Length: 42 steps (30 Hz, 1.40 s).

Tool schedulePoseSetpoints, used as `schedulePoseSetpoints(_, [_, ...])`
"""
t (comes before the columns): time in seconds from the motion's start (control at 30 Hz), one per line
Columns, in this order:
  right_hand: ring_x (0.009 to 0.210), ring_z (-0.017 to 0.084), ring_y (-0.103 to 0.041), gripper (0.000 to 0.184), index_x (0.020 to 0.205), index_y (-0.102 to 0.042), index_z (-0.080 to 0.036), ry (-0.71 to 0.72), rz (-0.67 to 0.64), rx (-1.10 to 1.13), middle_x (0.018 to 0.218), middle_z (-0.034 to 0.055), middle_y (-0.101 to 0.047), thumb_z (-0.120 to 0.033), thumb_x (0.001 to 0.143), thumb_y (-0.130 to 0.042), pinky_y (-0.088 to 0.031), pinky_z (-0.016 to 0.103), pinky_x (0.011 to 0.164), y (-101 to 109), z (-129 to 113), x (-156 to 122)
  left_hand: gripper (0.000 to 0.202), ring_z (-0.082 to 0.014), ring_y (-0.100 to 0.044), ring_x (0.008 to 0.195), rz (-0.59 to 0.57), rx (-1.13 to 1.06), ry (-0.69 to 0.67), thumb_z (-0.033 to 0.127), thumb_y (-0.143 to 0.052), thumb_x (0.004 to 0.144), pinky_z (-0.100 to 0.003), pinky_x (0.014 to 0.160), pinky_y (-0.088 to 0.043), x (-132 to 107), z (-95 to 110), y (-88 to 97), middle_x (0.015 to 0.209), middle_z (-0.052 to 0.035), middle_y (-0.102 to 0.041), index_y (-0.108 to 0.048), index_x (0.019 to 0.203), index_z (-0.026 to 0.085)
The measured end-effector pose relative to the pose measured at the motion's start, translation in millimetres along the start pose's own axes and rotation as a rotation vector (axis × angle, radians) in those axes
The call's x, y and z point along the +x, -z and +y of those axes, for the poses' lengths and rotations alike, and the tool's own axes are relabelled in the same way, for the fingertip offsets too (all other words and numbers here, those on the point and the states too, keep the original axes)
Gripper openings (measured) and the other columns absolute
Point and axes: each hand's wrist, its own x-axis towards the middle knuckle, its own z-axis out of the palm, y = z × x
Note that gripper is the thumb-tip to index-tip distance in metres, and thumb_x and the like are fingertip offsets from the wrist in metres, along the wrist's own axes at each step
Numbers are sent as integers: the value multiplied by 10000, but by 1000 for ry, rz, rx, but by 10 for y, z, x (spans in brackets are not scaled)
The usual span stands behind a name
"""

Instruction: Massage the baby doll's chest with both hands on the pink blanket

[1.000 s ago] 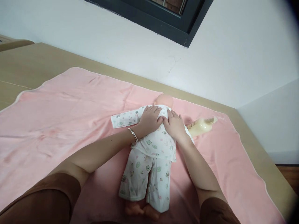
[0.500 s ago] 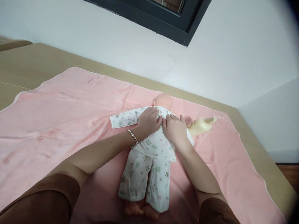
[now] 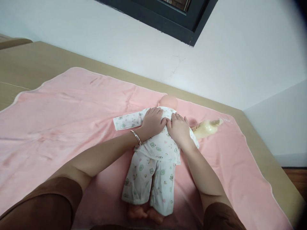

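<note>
Left hand (image 3: 153, 123) and right hand (image 3: 178, 128) (both flat) touch the doll (image 3: 158, 150).

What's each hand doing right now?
Left hand: open, resting on the doll's patterned top.
Right hand: open, resting on the same top, beside the left.

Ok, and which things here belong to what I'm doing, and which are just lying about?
In the work:
Left hand, on the shirt
Right hand, also on it
Doll, under the shirt
Pants, on the doll
Blanket, underneath

Probably just lying about:
Bottle, in neither hand
</note>
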Motion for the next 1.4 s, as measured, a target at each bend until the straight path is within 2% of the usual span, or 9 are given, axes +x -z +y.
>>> schedulePoseSetpoints(0.6, [1384, 347, -495, 542, 1409, -516, -15, -7, -19, -2, 1459, 263, -552, -349, 1044, -295, -328, 488, 1148, -35, 0, -5, 262, -316, -586, 1204, 7, -7, 3, 257, -508, 913, -488, 1032, -465, -6, -20, -33, 1187, -147, -678, -623, 1131, 169])
schedulePoseSetpoints(0.87, [1417, 345, -457, 571, 1487, -436, -16, 16, -31, 59, 1490, 253, -523, -338, 1035, -304, -339, 497, 1153, -80, 53, 36, 356, -326, -565, 1245, -30, -13, -4, 267, -496, 924, -504, 1080, -432, 2, -26, -25, 1274, -170, -658, -616, 1229, 126])
schedulePoseSetpoints(1.0, [1439, 329, -430, 568, 1520, -396, -39, 96, -53, 79, 1527, 235, -490, -321, 1040, -288, -331, 511, 1161, -98, 111, 85, 381, -299, -580, 1241, -26, -47, -54, 239, -469, 939, -489, 1099, -430, 15, -29, 2, 1298, -143, -666, -610, 1278, 139])
schedulePoseSetpoints(1.17, [1406, 340, -468, 551, 1499, -436, -36, 123, -42, 16, 1505, 246, -510, -309, 1053, -265, -339, 497, 1152, -2, 41, 8, 324, -270, -623, 1181, 26, -31, -117, 205, -450, 949, -449, 1081, -467, -9, -3, 35, 1241, -115, -707, -670, 1181, 152])
schedulePoseSetpoints(1.3, [1341, 353, -534, 533, 1462, -477, -22, 106, -40, -85, 1433, 269, -571, -293, 1055, -264, -350, 480, 1131, 123, -84, -132, 269, -263, -646, 1146, 73, -14, -67, 223, -487, 942, -433, 1064, -494, -55, 30, 40, 1194, -106, -724, -699, 1101, 176])
schedulePoseSetpoints(1.4, [1333, 339, -548, 508, 1436, -513, -58, 69, -36, -64, 1414, 242, -600, -310, 1052, -296, -339, 490, 1138, 117, -54, -113, 291, -284, -631, 1169, 77, -9, -16, 251, -516, 929, -450, 1053, -499, -53, 24, 22, 1209, -123, -710, -679, 1154, 166])
